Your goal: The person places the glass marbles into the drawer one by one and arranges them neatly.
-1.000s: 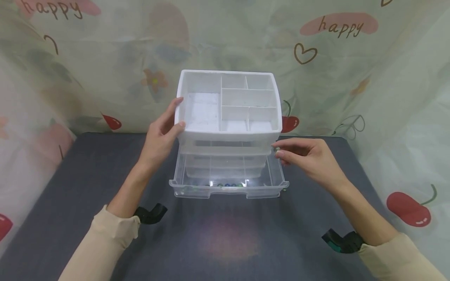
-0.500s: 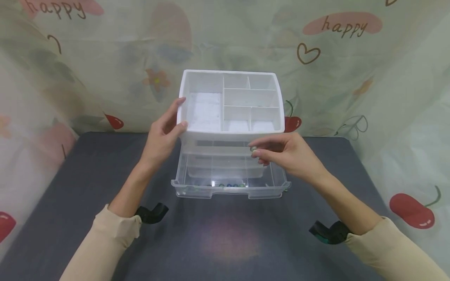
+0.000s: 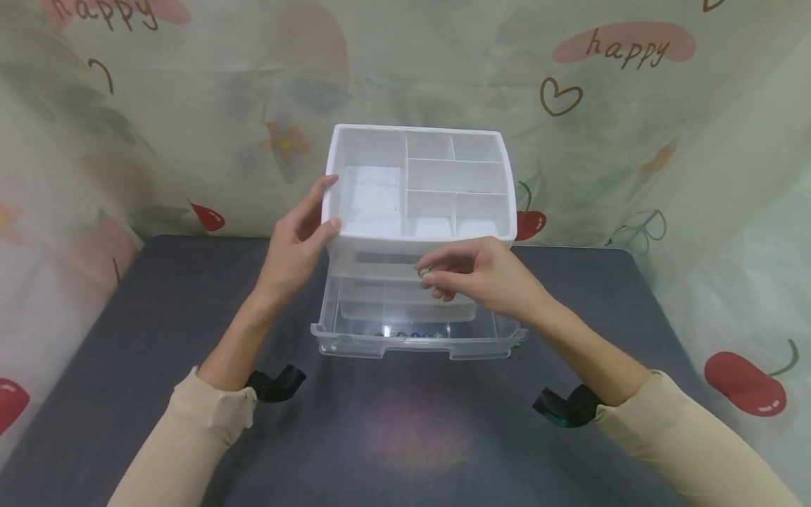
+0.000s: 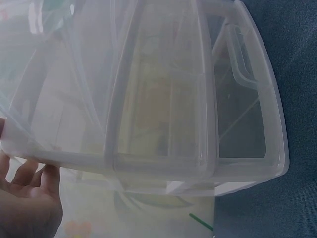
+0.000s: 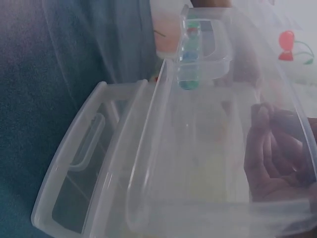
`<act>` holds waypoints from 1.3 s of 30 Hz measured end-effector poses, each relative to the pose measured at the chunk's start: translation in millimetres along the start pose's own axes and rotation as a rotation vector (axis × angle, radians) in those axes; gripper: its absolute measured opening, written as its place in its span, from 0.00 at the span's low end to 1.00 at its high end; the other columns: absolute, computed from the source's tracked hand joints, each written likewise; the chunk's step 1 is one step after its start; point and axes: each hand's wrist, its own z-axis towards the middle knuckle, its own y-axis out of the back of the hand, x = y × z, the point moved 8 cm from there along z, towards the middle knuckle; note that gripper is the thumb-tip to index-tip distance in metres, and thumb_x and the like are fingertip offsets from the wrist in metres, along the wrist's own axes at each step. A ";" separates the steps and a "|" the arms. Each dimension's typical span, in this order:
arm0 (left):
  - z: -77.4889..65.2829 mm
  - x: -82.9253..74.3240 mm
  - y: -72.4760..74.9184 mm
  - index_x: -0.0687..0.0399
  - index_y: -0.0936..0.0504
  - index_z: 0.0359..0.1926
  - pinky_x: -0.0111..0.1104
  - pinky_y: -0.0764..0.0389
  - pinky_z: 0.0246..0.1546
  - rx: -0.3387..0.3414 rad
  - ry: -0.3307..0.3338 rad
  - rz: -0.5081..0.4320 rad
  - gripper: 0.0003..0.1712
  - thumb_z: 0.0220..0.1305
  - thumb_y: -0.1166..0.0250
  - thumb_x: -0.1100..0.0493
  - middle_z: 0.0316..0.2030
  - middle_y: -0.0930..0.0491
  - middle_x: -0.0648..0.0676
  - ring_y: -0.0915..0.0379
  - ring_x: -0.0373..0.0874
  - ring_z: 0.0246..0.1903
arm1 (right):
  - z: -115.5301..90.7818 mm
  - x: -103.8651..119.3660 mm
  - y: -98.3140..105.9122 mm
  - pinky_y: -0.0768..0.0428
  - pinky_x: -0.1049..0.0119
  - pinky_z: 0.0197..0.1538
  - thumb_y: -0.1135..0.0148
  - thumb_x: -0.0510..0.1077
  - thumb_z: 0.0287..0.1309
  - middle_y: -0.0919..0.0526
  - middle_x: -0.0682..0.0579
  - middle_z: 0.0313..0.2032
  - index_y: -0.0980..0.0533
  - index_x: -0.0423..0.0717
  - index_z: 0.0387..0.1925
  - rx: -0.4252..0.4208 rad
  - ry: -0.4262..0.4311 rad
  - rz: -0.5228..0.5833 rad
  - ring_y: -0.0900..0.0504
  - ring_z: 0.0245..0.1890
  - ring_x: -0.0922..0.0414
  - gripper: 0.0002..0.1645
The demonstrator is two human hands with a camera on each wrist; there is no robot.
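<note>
A white storage box [image 3: 374, 201] with a divided top tray stands on the table. Its clear drawer [image 3: 348, 345] is pulled out toward me, and several green and blue glass marbles [image 3: 418, 335] lie along the inside of its front. My left hand [image 3: 293, 243] grips the box's left rim, thumb on the near side. Above the drawer, thumb and fingertips of my right hand [image 3: 488, 278] pinch a small glass marble [image 3: 424, 272]. The right wrist view shows that hand [image 5: 277, 153] through the clear drawer wall, with a row of marbles [image 5: 189, 54] at the drawer front.
Lower drawers [image 5: 79, 163] of the box are pushed in beneath the pulled-out one. A dark grey cloth [image 3: 405, 436] covers the table. A patterned curtain [image 3: 222, 141] hangs close behind the box and along both sides.
My right hand has moved left with the pinched marble, from beside the box's right side to above the middle of the drawer. The left hand keeps its grip on the rim.
</note>
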 end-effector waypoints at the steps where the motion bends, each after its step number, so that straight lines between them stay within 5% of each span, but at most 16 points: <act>1: -0.1 0.0 0.0 0.53 0.34 0.73 0.30 0.28 0.55 0.000 -0.002 0.003 0.32 0.70 0.42 0.70 0.71 0.35 0.53 0.34 0.52 0.66 | 1.9 -0.4 -1.4 0.17 0.58 0.39 0.29 0.40 0.59 0.13 0.51 0.30 0.15 0.46 0.44 0.004 -0.008 -0.006 0.15 0.30 0.48 0.10; 9: -0.4 1.3 0.2 0.53 0.34 0.73 0.30 0.28 0.54 0.008 -0.004 0.019 0.31 0.71 0.43 0.69 0.71 0.35 0.57 0.32 0.53 0.64 | 15.2 -8.0 -12.6 0.17 0.51 0.42 0.28 0.41 0.58 0.13 0.50 0.27 0.14 0.47 0.43 0.020 -0.108 -0.014 0.14 0.29 0.51 0.11; 25: -1.1 1.1 -1.1 0.53 0.34 0.73 0.29 0.28 0.53 0.004 0.003 -0.012 0.31 0.71 0.44 0.69 0.71 0.36 0.59 0.34 0.54 0.64 | 22.1 -21.1 -38.8 0.16 0.61 0.37 0.32 0.34 0.59 0.12 0.48 0.30 0.15 0.35 0.45 0.146 -0.212 -0.020 0.13 0.30 0.55 0.12; 39: -0.5 1.7 -0.9 0.53 0.34 0.73 0.30 0.27 0.53 0.002 0.000 -0.025 0.32 0.71 0.43 0.70 0.71 0.36 0.59 0.32 0.53 0.63 | 23.6 -26.4 -39.9 0.16 0.62 0.36 0.32 0.33 0.59 0.11 0.48 0.30 0.15 0.36 0.46 0.138 -0.273 0.001 0.12 0.30 0.55 0.13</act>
